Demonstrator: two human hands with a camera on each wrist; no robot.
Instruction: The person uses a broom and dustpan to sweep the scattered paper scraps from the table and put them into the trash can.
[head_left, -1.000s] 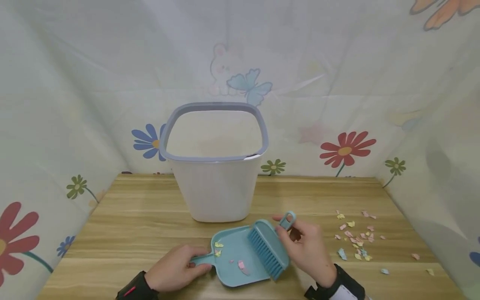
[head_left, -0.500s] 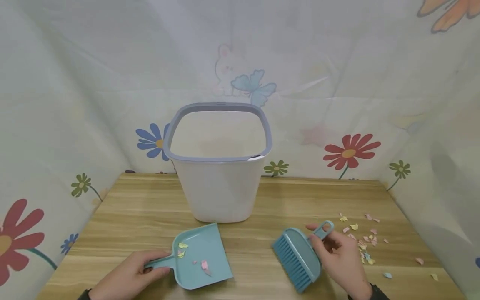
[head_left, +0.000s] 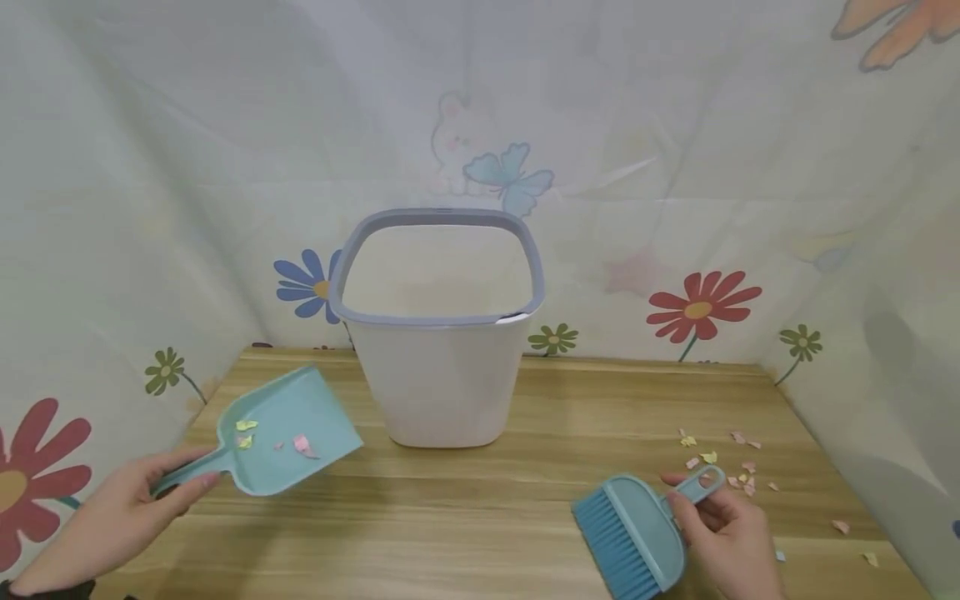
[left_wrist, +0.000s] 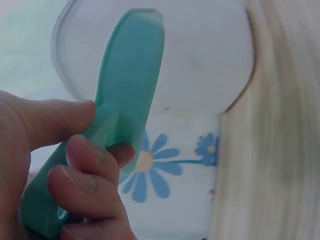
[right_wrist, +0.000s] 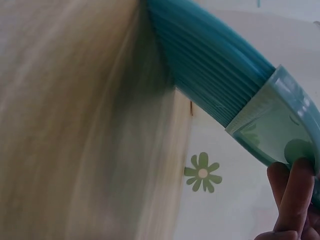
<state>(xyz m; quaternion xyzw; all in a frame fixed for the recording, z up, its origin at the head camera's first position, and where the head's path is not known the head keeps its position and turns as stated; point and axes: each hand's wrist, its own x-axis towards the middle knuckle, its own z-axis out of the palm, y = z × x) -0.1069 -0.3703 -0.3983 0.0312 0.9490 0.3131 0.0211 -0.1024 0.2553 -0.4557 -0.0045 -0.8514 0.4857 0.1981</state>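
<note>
On the left of the head view, my left hand (head_left: pixel 123 504) grips the handle of a light blue dustpan (head_left: pixel 281 417), which is raised over the table. A few yellow and pink paper scraps (head_left: pixel 303 446) lie in the pan. The left wrist view shows thumb and fingers curled round the handle, with the dustpan (left_wrist: pixel 132 75) seen edge-on. My right hand (head_left: pixel 727 529) holds a small blue hand brush (head_left: pixel 633 533) by its looped handle, at the front right. In the right wrist view the brush's bristles (right_wrist: pixel 210 60) point toward the tabletop.
A white bin (head_left: pixel 442 383) with a grey rim stands at the middle back of the wooden table (head_left: pixel 450 517). More paper scraps (head_left: pixel 708 457) are scattered at the right, partly behind the right hand. A flower-printed curtain (head_left: pixel 600 108) encloses the back and sides.
The dustpan has gone from beside the brush to the left and up, scraps still in it. The brush has moved right and toward the front edge, in the same hold.
</note>
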